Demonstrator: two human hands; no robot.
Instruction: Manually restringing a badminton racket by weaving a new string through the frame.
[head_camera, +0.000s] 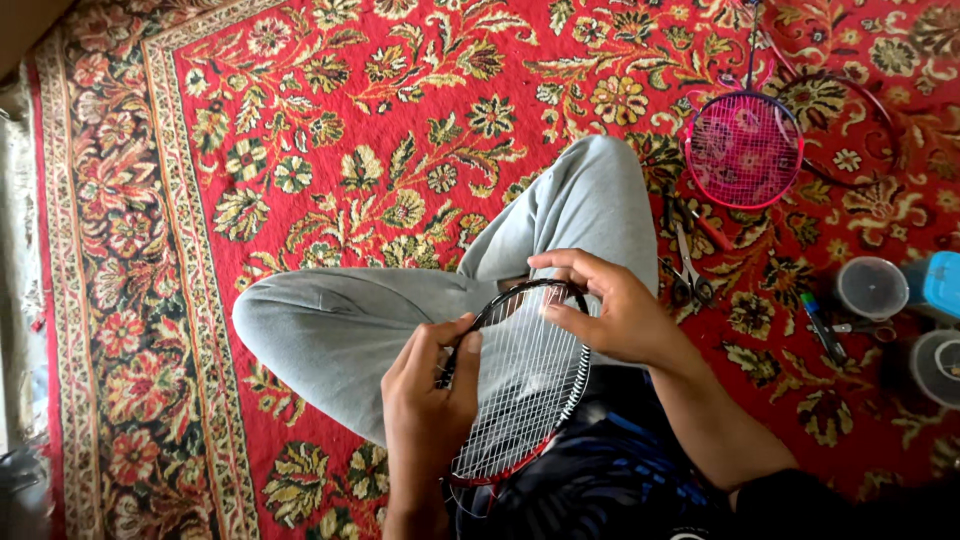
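A red floral carpet (330, 120) covers the floor under my crossed legs. My left hand (428, 400) and right hand (610, 310) both pinch the frame of the racket (525, 385) on my lap; its handle is hidden. Farther off lie scissors (688, 270), a pink racket (744, 148), and blurred tubs (870, 288).

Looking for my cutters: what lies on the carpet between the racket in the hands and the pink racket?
In the head view, scissors lie on the carpet between the black racket and the pink racket, beside the grey-trousered knee.
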